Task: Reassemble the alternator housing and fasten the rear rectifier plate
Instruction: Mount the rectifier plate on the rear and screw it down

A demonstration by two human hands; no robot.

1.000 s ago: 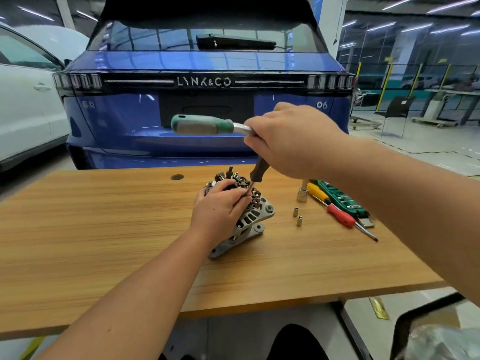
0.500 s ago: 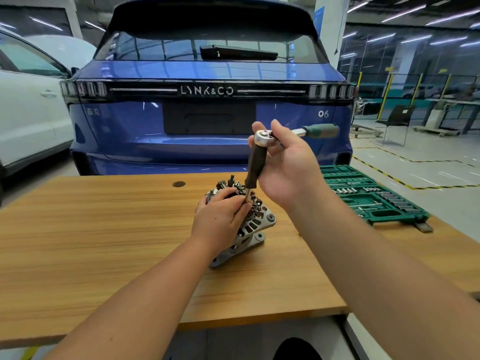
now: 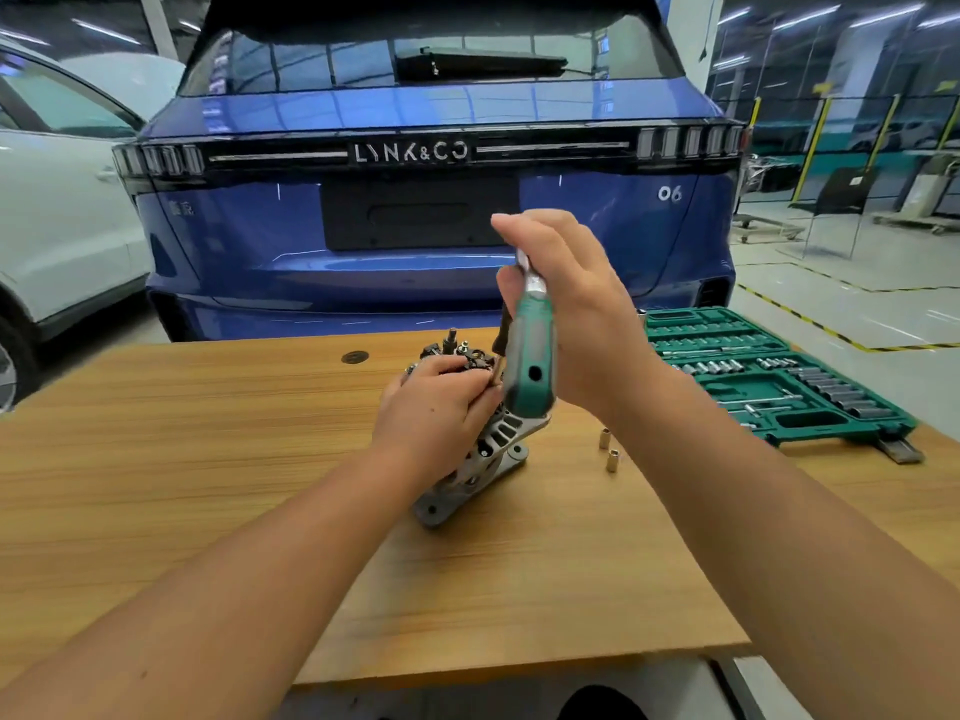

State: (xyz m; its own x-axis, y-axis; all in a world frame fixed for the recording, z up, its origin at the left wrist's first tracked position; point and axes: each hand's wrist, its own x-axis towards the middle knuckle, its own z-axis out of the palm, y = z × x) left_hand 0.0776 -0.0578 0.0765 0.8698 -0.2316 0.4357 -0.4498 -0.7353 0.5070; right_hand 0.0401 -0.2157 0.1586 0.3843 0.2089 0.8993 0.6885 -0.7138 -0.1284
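Note:
The grey metal alternator (image 3: pixel 480 467) stands tilted on the wooden table (image 3: pixel 156 485), its dark rear rectifier plate (image 3: pixel 467 353) facing up and away. My left hand (image 3: pixel 436 413) is clamped over the top of the alternator. My right hand (image 3: pixel 566 309) holds the head of a ratchet wrench above the plate. The wrench's green handle (image 3: pixel 530 356) points down toward me, and a dark extension runs from its head down to the plate beside my left fingers. The extension's tip is hidden behind my left hand.
Two small sockets (image 3: pixel 609 452) stand on the table right of the alternator. An open green socket set case (image 3: pixel 769 379) lies at the table's right edge. A blue car (image 3: pixel 415 210) is parked just behind the table, a white car (image 3: pixel 57 226) at left.
The ratchet handle has swung round from pointing left, to right, to down toward me. My left hand has stayed on the alternator. The view has shifted right.

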